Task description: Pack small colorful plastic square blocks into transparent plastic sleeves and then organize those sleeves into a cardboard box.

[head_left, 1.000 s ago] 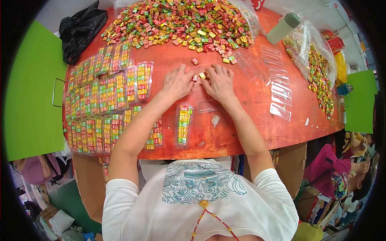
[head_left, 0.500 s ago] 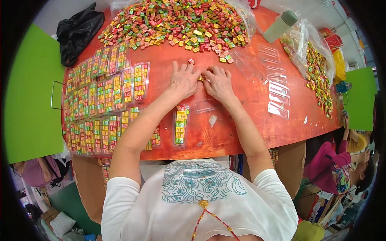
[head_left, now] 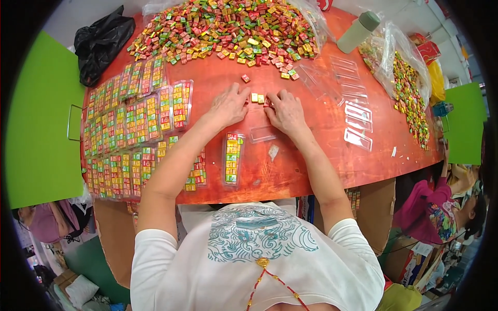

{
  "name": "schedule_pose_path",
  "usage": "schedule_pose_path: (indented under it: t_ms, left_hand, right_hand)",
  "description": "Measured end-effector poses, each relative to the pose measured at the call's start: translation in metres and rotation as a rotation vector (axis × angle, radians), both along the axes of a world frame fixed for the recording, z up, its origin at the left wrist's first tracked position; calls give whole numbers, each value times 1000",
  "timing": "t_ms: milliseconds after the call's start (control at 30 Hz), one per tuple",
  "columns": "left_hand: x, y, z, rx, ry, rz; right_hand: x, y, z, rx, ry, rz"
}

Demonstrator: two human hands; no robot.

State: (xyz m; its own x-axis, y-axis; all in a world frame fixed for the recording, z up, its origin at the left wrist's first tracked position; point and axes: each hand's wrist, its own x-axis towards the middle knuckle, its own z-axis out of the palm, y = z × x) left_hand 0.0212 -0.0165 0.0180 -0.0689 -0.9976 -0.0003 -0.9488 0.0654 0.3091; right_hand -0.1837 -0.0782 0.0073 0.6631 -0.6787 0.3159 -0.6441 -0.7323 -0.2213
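Observation:
My left hand (head_left: pixel 229 106) and my right hand (head_left: pixel 287 111) rest on the red table, fingers curled toward each other. Between them lie two small yellow boxes (head_left: pixel 258 98) side by side. A small red box (head_left: pixel 267 102) sits at the right end of this row, held at my right fingertips. My left fingers are bent together just left of the row; what they hold is mostly hidden. A loose red box (head_left: pixel 245 78) lies beyond my left fingers. Nearer to me stands a clear tray (head_left: pixel 232 179) filled with small coloured boxes, and an empty clear tray (head_left: pixel 263 134) lies beside it.
A big heap of small boxes (head_left: pixel 228 31) covers the far side. Filled trays (head_left: pixel 137 122) line the left; empty clear trays (head_left: pixel 358 124) lie right. A bottle (head_left: pixel 358 32), a bag of boxes (head_left: pixel 410 98) and a black plastic bag (head_left: pixel 101 41) stand around. Co-workers sit beyond.
My hands have moved apart, the left one leftward and slightly nearer. The yellow boxes between them now show in a row; before, my fingers mostly covered them.

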Motion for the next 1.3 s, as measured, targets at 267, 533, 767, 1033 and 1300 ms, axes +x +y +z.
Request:
schedule_pose_path:
  t_ms: [267, 533, 767, 1033, 1300]
  left_hand:
    - [-16, -3, -2, -3, 49, 35]
    - [-25, -5, -12, -97, 0, 81]
    - [-29, -4, -7, -88, 8, 73]
    - [-55, 32, 17, -44, 50, 74]
    - [-96, 50, 11, 1, -32, -41]
  right_hand:
    - [3, -8, -13, -8, 9, -16]
    - [5, -19, -20, 10, -57, 65]
    - [3, -15, -17, 62, -67, 69]
    - [-29, 23, 7, 152, -172, 86]
    - [-67, 40, 8, 132, -108, 109]
